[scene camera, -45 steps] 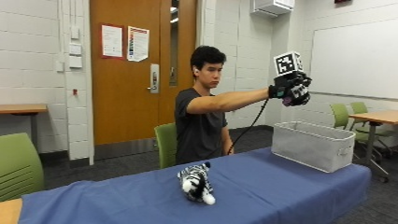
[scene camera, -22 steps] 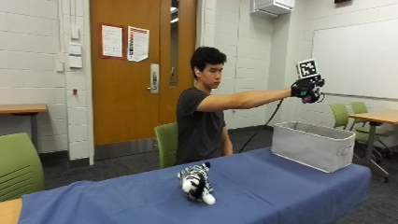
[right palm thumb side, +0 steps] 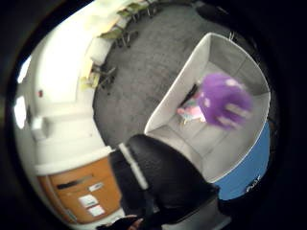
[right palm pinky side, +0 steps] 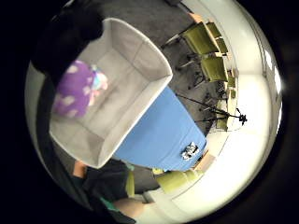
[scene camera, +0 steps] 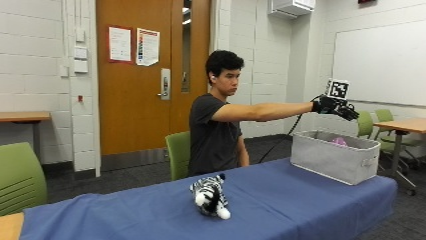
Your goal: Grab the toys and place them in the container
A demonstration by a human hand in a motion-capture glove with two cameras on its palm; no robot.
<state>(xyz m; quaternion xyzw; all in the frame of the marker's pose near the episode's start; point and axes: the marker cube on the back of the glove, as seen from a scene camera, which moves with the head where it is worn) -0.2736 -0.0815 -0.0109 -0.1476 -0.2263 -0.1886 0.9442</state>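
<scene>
- The purple spotted toy (scene camera: 339, 142) sits inside the grey fabric container (scene camera: 329, 161), beside a small pink and blue one (right palm pinky side: 99, 83).
- The container stands at the right end of the blue bench (scene camera: 279, 200).
- My gloved right hand (scene camera: 335, 106) hangs above the container, fingers spread and released, gripping nothing.
- The zebra toy (scene camera: 210, 195) lies on the bench well to the left of the container.

Even, bright room light — purple toy (right palm thumb side: 221, 99) motion-blurred, palm-view edges strongly warped.
</scene>
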